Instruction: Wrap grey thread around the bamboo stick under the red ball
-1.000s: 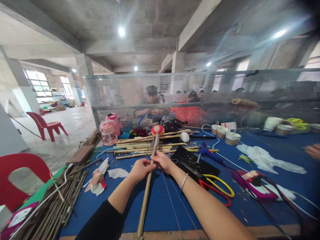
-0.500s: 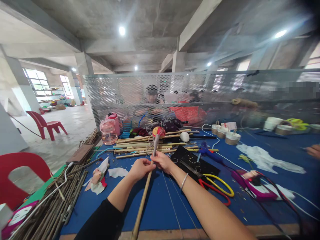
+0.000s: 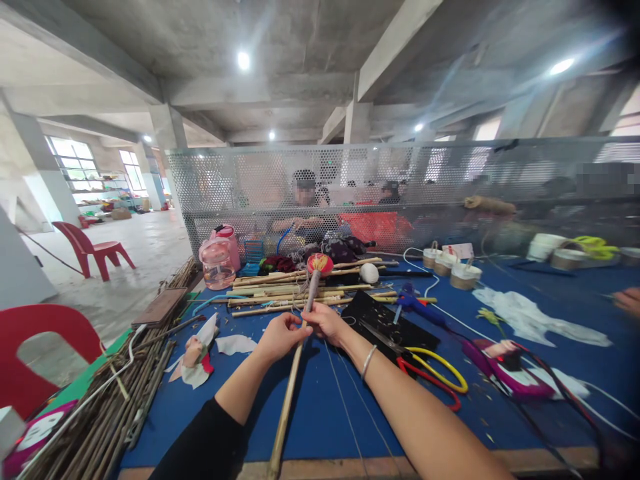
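Both my hands are closed on a long wooden stick (image 3: 287, 407) that slants away from me over the blue tabletop. Its far end carries a grey wrapped section (image 3: 312, 293) topped by a red and yellow ball-like head (image 3: 320, 265). My left hand (image 3: 281, 339) pinches the stick just below the wrapping. Beside it, my right hand (image 3: 324, 323) grips at the lower edge of the grey wrap. Thin threads (image 3: 345, 393) run down the table below my right hand. Large scissors (image 3: 430, 373) with red and yellow handles lie right of my right wrist.
Several bamboo sticks (image 3: 280, 300) lie crosswise behind my hands, near a white ball (image 3: 369, 273). A blue glue gun (image 3: 415, 303) rests at right. Brown twigs (image 3: 110, 400) line the left edge. A perforated metal screen (image 3: 240, 173) stands behind. Another person's hand (image 3: 629, 301) shows far right.
The stick has turned, so more yellow shows on the head's near side. Its lower end has shifted slightly right. My hands stay in about the same place.
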A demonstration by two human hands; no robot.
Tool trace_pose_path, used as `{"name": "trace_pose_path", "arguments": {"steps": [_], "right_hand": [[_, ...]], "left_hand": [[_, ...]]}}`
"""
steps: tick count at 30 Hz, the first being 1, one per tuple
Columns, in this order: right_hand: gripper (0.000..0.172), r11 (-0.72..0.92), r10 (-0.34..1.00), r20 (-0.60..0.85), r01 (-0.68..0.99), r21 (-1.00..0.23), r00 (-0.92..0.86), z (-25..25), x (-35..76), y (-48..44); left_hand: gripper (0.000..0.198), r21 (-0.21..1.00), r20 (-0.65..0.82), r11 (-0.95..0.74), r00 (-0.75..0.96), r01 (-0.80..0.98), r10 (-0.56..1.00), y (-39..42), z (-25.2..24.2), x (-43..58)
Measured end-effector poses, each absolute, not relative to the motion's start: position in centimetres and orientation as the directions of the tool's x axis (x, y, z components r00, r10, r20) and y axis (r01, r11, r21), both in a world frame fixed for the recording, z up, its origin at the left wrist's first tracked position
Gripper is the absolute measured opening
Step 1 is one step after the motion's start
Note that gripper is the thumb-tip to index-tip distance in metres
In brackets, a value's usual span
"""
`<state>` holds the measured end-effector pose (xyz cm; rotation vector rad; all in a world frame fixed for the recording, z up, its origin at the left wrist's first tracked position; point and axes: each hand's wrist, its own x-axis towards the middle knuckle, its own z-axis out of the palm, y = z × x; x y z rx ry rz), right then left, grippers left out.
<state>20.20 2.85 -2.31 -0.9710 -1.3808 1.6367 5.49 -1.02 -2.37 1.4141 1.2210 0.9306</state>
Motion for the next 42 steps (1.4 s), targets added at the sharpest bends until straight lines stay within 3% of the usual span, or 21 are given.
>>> {"name": "trace_pose_path", "arguments": {"steps": [3,8,11,15,17,22,26,31,37,40,42], "right_hand": [[0.037,-0.114,0.906,-0.053,-0.124,-0.986,-0.419,-1.6,20.3,2.6],[0.041,-0.11,0.887,0.022,-0.257,-0.96,-0.462,-0.6,20.9,2.3],[0.039,-0.061,0.899,0.012,-0.153,-0.986,-0.438,-1.0,20.7,2.4],[0.037,-0.026,0.923,0.011,-0.089,-0.996,-0.385,-1.9,20.2,2.6],[0.038,-0.036,0.914,0.013,-0.111,-0.993,-0.406,-1.9,20.2,2.6],[0.04,-0.126,0.869,-0.003,-0.215,-0.968,-0.495,-1.4,20.8,2.6],[0.038,-0.094,0.887,-0.041,-0.094,-0.991,-0.46,-1.9,20.7,2.7],[0.037,-0.078,0.912,-0.035,-0.09,-0.993,-0.409,-2.2,20.2,2.9],[0.042,-0.155,0.869,-0.002,-0.266,-0.951,-0.496,-1.2,21.1,2.7],[0.042,-0.166,0.883,-0.068,-0.174,-0.971,-0.464,-1.5,21.2,2.7],[0.041,-0.169,0.895,-0.113,-0.093,-0.981,-0.432,-2.0,21.0,2.7]], "left_hand": [[0.041,0.978,-0.028,-0.019,0.218,0.209,0.975,-1.2,-1.8,5.3],[0.042,0.976,-0.105,0.17,0.39,-0.135,0.915,-1.8,-0.9,5.9],[0.042,0.981,-0.172,0.194,0.364,-0.025,0.915,-1.8,-1.4,6.1],[0.042,0.982,-0.084,0.038,0.249,0.186,0.965,-1.5,-2.1,5.9],[0.042,0.986,-0.077,0.034,0.264,0.161,0.962,-1.5,-2.0,5.7],[0.04,0.956,-0.18,0.264,0.454,-0.13,0.873,-2.0,-0.8,5.7],[0.041,0.967,-0.242,0.255,0.398,0.02,0.885,-1.9,-1.3,5.8],[0.041,0.989,-0.12,0.09,0.296,0.114,0.947,-1.5,-2.0,5.7],[0.032,0.923,-0.183,0.321,0.493,-0.211,0.85,-1.9,-0.6,5.3],[0.031,0.939,-0.243,0.327,0.467,-0.106,0.85,-1.8,-1.0,5.5],[0.031,0.983,-0.183,0.174,0.355,0.058,0.917,-1.5,-1.7,5.6]]}}
